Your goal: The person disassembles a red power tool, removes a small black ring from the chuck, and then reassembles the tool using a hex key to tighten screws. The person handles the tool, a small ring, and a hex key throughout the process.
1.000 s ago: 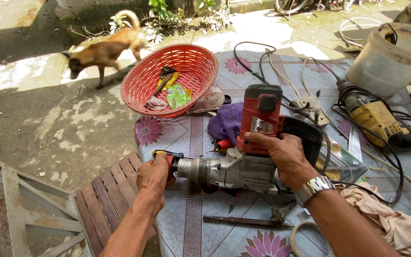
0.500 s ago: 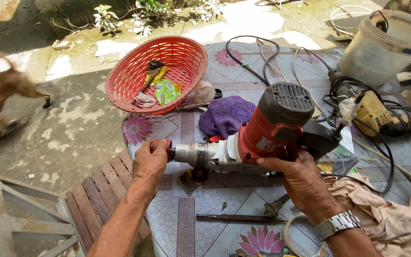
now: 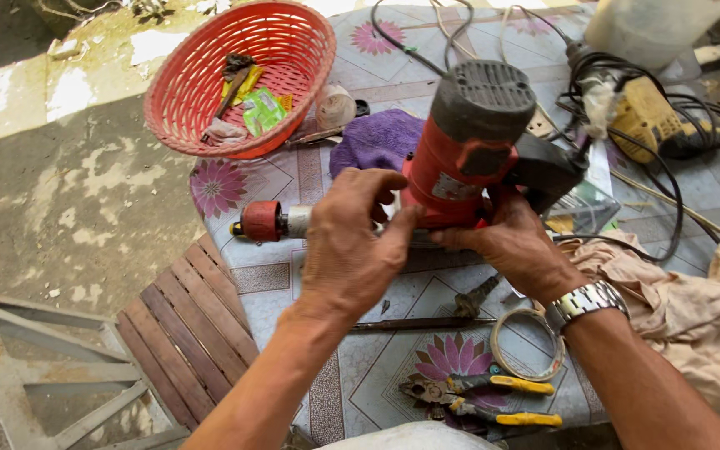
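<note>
Both gripping red drill (image 3: 460, 158), left hand (image 3: 352, 242), right hand (image 3: 514, 246); green packet (image 3: 262, 110) in red basket (image 3: 185, 92).

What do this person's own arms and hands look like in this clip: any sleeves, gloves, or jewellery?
Both forearms are bare with no sleeves in view, and neither hand wears a glove. The left hand carries nothing on it or on its wrist. The right hand has a silver metal watch with a link bracelet at the wrist. No rings show on the fingers that are visible.

Red-and-grey drill (image 3: 468, 142), red basket (image 3: 239, 79), purple cloth (image 3: 377, 137), flower-patterned tablecloth (image 3: 452, 354)
</note>
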